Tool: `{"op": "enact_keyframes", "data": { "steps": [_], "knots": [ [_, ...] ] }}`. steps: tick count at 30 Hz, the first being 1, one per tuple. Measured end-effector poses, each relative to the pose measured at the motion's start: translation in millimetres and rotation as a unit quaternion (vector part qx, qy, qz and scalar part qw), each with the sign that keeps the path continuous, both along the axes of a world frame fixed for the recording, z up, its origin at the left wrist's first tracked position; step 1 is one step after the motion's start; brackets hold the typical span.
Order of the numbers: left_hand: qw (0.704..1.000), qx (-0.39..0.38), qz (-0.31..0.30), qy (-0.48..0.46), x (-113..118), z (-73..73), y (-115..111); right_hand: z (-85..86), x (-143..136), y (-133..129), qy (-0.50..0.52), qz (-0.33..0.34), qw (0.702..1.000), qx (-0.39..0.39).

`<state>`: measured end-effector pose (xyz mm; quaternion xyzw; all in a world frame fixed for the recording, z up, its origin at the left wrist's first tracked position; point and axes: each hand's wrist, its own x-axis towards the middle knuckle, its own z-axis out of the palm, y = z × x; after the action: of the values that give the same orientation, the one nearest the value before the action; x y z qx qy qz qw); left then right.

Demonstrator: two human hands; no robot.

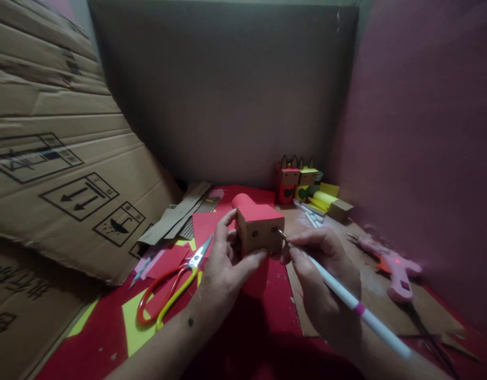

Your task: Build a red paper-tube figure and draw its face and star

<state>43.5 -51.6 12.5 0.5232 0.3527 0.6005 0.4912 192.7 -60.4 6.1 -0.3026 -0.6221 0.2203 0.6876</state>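
The left grip [227, 264] is clamped on a box-headed figure [263, 237], thumb along the lower front edge and fingers at the side, holding it over the red counter [96, 345] in front of the person. Its brown face, with two dark eyes, looks toward six o'clock; the red body runs back toward eleven, that being its long axis. The right grip [326, 274] is pinched around a white pen [346, 296], slanting from four o'clock to ten, tip at the right-hand eye. From the figure, scissors [196, 259] lie at eight, a pink glue gun [400, 264] at three.
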Motion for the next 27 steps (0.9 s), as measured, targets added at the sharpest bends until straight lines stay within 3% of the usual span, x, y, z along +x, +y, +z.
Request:
{"op": "enact_keyframes", "data": {
  "steps": [27],
  "knots": [
    [1.000,-0.013,-0.004,0.004,1.7,5.8,-5.3,0.8,0.0,0.3,-0.009,0.001,1.000,-0.005]
  ]
}}
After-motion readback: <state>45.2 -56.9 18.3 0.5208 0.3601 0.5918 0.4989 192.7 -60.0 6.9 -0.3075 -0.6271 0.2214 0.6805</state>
